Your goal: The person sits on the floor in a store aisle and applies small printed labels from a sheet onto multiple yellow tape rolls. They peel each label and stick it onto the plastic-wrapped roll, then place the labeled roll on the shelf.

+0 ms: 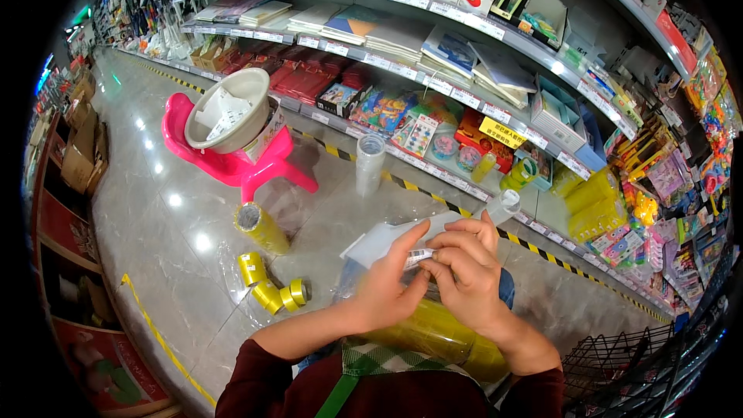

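Between my two hands is a small white barcode label [417,255], bearing print. My left hand [386,281] has its thumb and forefinger spread around it. The thumb and fingers of my right hand [467,264] pinch its right end. Behind the hands lies a translucent whitish sheet [371,245]. Wrapped yellow tape rolls [429,328] lie below my wrists, across the lap. A clear tape stack [504,205] lies tilted beyond my right hand. Loose yellow tape rolls [268,295] lie on the floor at left, near an upright yellow tape stack [264,231].
A pink plastic stool [232,173] bears a pale basin [261,84] with labelled papers inside. A white tape stack [370,165] stands near the shelf edge. Stocked shelves [371,61] run across the front. A black wire basket [615,354] is at lower right.
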Tool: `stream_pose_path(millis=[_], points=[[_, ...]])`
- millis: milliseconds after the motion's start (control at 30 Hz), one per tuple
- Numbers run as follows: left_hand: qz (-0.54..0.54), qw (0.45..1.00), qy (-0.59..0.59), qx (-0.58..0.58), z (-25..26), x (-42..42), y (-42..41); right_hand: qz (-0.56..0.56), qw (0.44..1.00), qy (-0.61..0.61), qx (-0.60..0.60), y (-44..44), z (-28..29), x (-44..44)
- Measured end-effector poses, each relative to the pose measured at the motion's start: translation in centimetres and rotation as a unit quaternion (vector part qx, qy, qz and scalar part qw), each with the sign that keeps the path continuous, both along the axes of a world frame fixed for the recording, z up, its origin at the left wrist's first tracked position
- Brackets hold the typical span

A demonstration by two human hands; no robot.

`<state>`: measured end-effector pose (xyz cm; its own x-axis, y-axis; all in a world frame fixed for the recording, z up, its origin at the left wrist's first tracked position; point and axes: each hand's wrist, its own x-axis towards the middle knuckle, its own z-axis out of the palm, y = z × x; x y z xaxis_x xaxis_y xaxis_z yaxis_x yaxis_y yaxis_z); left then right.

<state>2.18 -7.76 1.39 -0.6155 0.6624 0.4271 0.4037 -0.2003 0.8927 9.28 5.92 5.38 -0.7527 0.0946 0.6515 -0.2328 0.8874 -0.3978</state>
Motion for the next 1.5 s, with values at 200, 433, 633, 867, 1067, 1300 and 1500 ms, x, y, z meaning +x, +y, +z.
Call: stream_pose_path(millis=[200, 433, 633, 867, 1067, 1300, 1500], points=[[-0.027, 1.0, 0.002, 0.012, -0.6, -0.3, 0.0, 0.018, 0.999, 0.033, -0.022, 0.0, 0.1, 0.1], [-0.057, 0.973, -0.22, 0.036, -1.2, -1.2, -0.1, 0.098, 0.994, 0.051, 0.017, -0.3, 0.4, 1.4], [0.094, 0.972, 0.108, -0.186, -2.1, -1.7, -0.3, 0.122, 0.945, -0.271, -0.138, 2.6, -1.0, 2.8], [-0.076, 0.918, 0.204, -0.332, -2.4, -1.6, -1.4, 0.211, 0.883, -0.395, -0.141, 3.7, -3.3, 3.0], [-0.122, 0.913, 0.206, -0.331, -2.3, -2.0, -2.1, 0.271, 0.862, -0.414, -0.105, 3.2, -4.3, 2.5], [-0.121, 0.923, 0.169, -0.323, -2.6, -2.1, -2.1, 0.273, 0.871, -0.405, -0.059, 2.3, -4.7, 2.4], [-0.122, 0.925, 0.15, -0.328, -2.7, -2.0, -2.2, 0.207, 0.897, -0.389, -0.026, 1.9, -4.0, 2.5]])
